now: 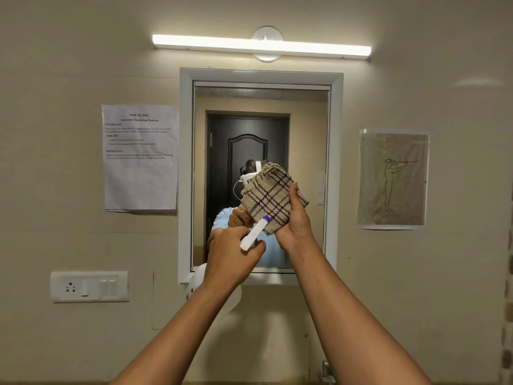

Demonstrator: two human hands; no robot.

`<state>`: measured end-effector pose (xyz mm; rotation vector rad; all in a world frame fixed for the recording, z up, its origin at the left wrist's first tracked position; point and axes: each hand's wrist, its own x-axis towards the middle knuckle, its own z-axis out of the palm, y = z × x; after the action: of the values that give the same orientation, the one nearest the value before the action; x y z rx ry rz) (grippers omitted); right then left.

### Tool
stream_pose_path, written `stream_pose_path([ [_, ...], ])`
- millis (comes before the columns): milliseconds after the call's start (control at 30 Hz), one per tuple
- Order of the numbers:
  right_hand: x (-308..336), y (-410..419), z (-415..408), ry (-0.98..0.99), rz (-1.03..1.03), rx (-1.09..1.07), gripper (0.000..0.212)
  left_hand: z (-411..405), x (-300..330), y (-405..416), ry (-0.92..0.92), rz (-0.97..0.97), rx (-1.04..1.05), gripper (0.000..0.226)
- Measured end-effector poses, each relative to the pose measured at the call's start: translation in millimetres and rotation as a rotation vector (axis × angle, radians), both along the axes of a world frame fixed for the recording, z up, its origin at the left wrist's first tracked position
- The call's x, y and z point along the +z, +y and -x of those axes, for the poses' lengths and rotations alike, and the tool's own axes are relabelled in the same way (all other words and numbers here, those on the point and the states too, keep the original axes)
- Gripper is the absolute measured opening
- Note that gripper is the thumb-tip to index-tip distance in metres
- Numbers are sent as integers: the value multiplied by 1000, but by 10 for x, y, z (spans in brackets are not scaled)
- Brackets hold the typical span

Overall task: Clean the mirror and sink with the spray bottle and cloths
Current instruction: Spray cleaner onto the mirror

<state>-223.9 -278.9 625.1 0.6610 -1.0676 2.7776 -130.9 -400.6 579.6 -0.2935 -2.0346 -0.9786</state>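
While the left hand (231,252) wraps around a white spray bottle (254,233), its blue nozzle touching the checked cloth (270,194), the right hand (295,223) grips that folded cloth before the mirror (222,107), near its lower edge.

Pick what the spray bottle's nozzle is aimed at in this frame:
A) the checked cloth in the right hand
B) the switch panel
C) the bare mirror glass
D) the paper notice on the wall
A: the left hand tilts the spray bottle so its blue tip meets the checked cloth held up by the right hand before the mirror.
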Motion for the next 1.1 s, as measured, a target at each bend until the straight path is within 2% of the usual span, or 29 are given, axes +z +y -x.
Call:
stream_pose_path([
  [267, -76, -33, -88, -19, 9, -14, 50, -6, -8, -161, 9, -82, -19, 13],
  [500, -132, 57, -134, -40, 15, -32, 55, -91, 312, -398, 21, -317, -57, 33],
  [567, -117, 116, -186, -19, 48, -25, 53, -114, 453, -478, 49, -354, -54, 27],
  [667, -58, 196, -294, -13, 91, -37, 48, -181, 708, -590, 96, -362, -28, 5],
  [833, 74, 259, -426, 16, 93, -78, 39, -264, 1133, -682, 145, -408, 19, 33],
  [1000, 185, 294, -465, 28, 86, -91, 44, -320, 1391, -621, 177, -425, 21, 13],
  [1100, 235, 370, -481, 43, 88, -87, 48, -324, 1461, -589, 183, -464, 28, 17],
])
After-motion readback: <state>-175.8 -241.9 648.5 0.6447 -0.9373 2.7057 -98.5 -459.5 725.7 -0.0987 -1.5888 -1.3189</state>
